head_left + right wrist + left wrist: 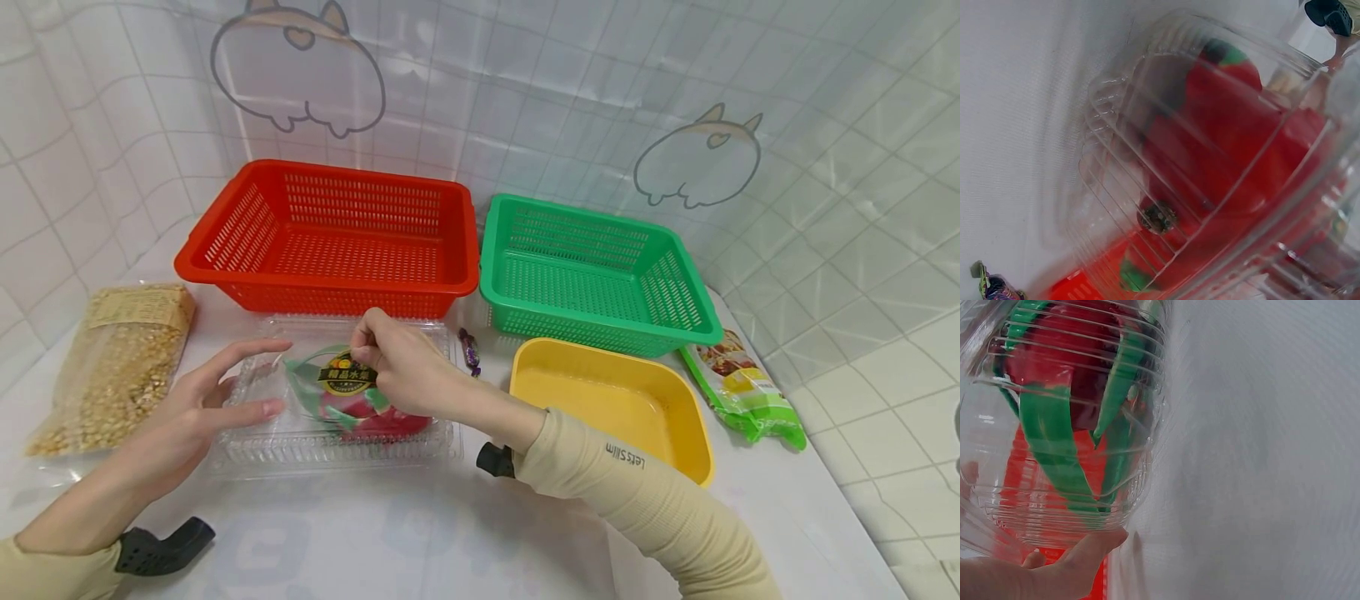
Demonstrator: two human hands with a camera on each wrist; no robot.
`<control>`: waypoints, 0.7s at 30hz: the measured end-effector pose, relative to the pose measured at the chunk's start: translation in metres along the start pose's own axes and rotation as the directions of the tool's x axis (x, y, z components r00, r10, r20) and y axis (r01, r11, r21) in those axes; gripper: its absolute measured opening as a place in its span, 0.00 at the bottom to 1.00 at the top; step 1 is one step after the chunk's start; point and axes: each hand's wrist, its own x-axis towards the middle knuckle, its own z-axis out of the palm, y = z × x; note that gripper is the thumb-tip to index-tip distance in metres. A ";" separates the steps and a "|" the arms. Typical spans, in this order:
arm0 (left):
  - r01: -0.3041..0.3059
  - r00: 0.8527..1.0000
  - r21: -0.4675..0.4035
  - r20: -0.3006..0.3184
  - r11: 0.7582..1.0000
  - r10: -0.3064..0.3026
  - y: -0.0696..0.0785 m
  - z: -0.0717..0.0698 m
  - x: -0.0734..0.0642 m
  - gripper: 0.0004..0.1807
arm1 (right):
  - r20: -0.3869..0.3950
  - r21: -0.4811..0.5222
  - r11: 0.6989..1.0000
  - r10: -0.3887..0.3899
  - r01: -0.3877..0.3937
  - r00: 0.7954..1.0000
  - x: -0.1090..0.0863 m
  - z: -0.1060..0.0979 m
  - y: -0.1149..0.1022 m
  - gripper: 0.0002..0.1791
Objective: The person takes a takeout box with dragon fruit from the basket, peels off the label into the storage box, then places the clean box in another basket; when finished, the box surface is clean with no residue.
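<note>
A clear plastic clamshell box (255, 446) lies on the table with a red dragon fruit (386, 422) with green-tipped scales inside. On its lid is a black and gold label (347, 375). My left hand (187, 417) is at the box's left side, thumb and forefinger spread apart. In the left wrist view, fingers (1091, 550) touch the ridged edge of the box. My right hand (405, 362) is on top of the lid, just right of the label, fingers curled, with nothing visible in them. The right wrist view shows the fruit (1210, 150) through the ridged plastic.
Behind the box stands a red basket (330, 292), with a green basket (600, 321) to its right. A yellow tub (615, 392) sits partly behind my right forearm. A small wrapped candy (469, 352), a bag of kernels (120, 367) and a green packet (742, 387) lie around.
</note>
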 end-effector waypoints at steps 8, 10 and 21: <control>0.001 1.000 0.001 -0.002 1.000 -0.001 0.000 0.000 0.000 0.34 | -0.005 0.074 0.997 0.010 -0.010 1.000 0.001 -0.002 0.002 0.03; 0.018 1.000 0.005 -0.005 1.000 -0.018 0.000 0.000 0.000 0.34 | -0.002 0.082 0.996 0.027 -0.027 1.000 0.002 -0.004 0.002 0.02; 0.039 0.999 0.011 -0.002 0.999 -0.039 0.002 -0.001 0.000 0.34 | 0.023 0.092 0.996 0.007 -0.009 1.000 -0.001 -0.009 0.002 0.03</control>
